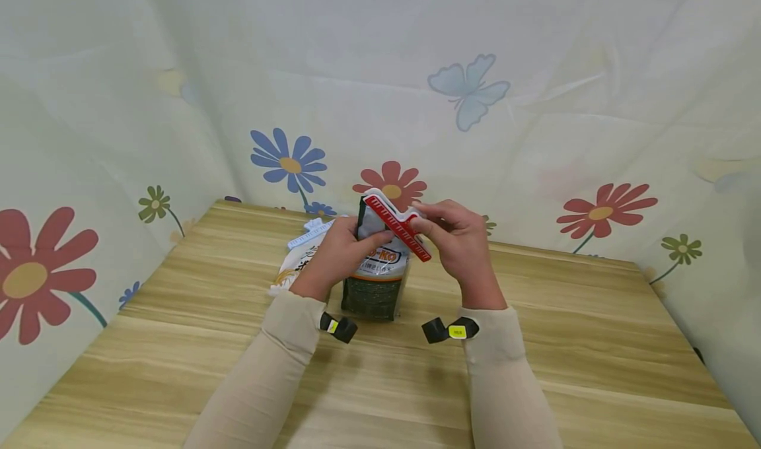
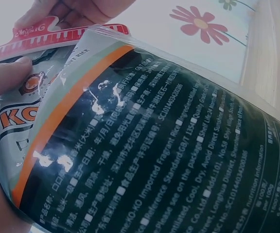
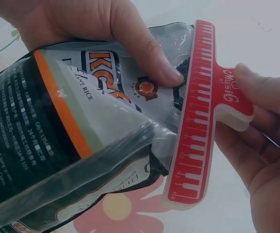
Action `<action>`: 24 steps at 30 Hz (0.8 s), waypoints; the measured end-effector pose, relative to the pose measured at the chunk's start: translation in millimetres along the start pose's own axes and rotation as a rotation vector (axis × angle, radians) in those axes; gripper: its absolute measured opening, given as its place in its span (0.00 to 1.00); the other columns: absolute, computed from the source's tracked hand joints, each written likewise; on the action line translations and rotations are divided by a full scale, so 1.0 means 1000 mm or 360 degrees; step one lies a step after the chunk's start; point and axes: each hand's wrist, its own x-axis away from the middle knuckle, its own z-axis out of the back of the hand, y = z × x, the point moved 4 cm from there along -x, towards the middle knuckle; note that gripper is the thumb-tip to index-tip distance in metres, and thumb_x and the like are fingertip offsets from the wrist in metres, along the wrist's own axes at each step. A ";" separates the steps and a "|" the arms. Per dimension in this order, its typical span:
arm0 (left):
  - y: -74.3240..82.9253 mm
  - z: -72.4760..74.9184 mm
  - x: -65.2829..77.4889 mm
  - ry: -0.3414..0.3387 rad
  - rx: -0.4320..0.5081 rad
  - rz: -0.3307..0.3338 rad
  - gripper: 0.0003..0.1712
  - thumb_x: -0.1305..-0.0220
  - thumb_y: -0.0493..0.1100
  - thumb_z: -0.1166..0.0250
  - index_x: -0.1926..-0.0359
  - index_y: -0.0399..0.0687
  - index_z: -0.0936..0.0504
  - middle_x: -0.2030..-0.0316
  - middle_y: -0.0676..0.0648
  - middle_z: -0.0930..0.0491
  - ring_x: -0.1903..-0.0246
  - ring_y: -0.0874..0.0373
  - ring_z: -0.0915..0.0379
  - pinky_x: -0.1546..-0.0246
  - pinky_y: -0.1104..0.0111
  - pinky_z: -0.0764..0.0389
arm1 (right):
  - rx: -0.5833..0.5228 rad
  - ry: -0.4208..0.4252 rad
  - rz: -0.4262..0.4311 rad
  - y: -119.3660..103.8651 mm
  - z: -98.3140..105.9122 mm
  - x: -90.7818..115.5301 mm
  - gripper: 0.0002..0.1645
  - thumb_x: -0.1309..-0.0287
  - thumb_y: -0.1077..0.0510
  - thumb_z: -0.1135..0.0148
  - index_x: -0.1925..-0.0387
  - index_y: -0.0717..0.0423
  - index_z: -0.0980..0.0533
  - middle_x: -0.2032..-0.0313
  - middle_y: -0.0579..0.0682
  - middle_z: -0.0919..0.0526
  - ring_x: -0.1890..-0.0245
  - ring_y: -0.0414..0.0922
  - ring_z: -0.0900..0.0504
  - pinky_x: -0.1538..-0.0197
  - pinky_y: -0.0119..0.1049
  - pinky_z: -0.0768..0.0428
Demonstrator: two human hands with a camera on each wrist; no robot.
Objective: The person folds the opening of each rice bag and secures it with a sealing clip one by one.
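A green and silver rice bag [image 1: 371, 297] stands on the table, its upper part tilted. My left hand [image 1: 337, 251] grips the bag near its top, thumb across the front, as the right wrist view also shows. Across the bag's top edge lies a long red and white bag clip [image 3: 196, 116] printed with piano keys. My right hand [image 1: 456, 241] pinches the clip's handle [image 3: 235, 97] between thumb and fingers. In the left wrist view, the bag's printed side panel [image 2: 145, 136] fills most of the picture. Whether the clip's jaws are pressed apart is hard to tell.
Behind my left hand, a white printed bag [image 1: 291, 267] lies on the wooden table [image 1: 565, 343], with a light blue piano-key clip [image 1: 309, 236] at its top. A flower-patterned curtain [image 1: 357, 105] rises along the table's back and sides.
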 end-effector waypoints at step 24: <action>-0.003 0.000 0.000 -0.0023 -0.0029 0.0022 0.21 0.36 0.52 0.35 0.49 0.43 0.19 0.58 0.43 0.14 0.62 0.54 0.17 0.57 0.60 0.17 | -0.0011 0.0047 0.0068 0.000 -0.006 0.001 0.16 0.44 0.64 0.33 0.52 0.63 0.18 0.65 0.45 0.17 0.59 0.39 0.17 0.50 0.33 0.18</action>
